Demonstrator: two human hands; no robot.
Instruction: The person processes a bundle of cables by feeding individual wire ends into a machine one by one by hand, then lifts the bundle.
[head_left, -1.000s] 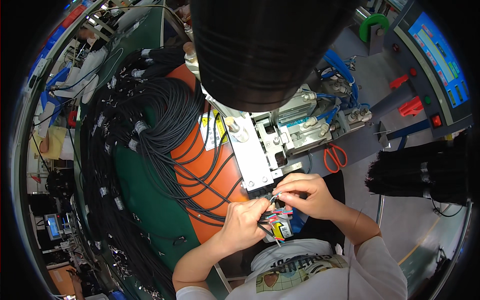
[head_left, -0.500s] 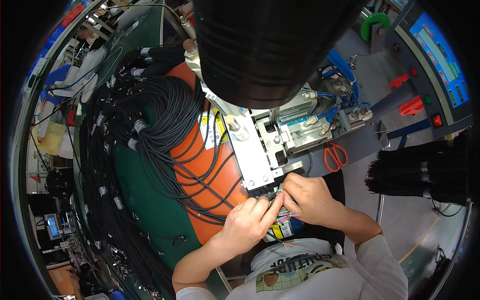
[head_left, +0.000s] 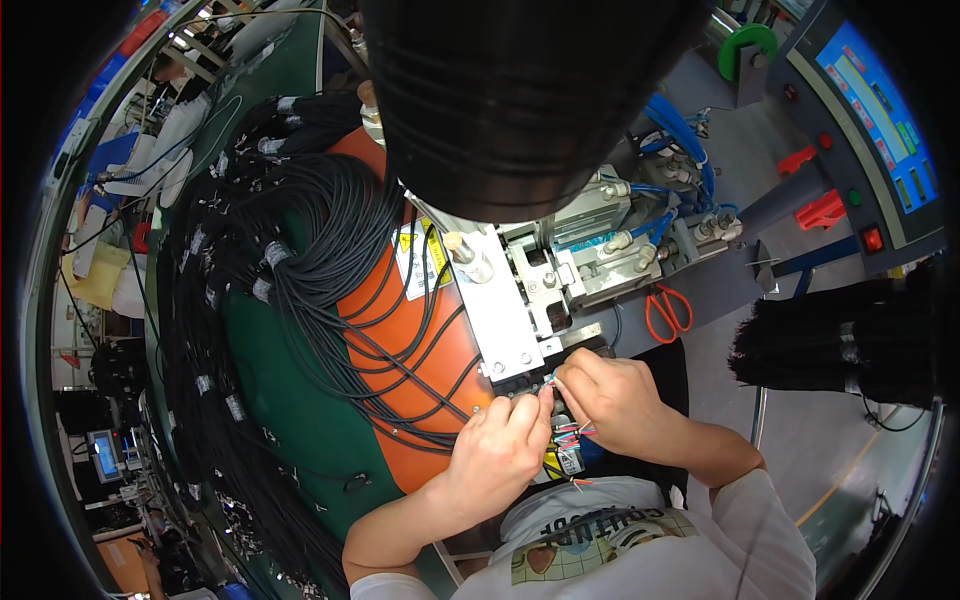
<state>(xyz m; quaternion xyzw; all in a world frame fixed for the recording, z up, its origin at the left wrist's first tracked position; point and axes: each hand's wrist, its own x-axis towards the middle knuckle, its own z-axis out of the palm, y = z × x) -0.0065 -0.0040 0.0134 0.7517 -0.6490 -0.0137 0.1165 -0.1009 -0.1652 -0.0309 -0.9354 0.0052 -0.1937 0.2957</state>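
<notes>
Black cables lie in thick coils across a green worktop and an orange panel, their lengths running in toward two bare hands at the front of a machine with a pale metal plate. The left hand and right hand meet just beyond the plate's near edge. Each grip is a pinch of thumb and fingers on a thin wire end between them, though it is too small to tell exactly how each holds it. More coloured wires, some pink and red, fan out loose below the hands. Such fine strands could slip, bend or be mixed up if the pinch loosened; a tug from the tangled cables could pull them away, and fingertips this near the machine could be caught if its parts moved.
</notes>
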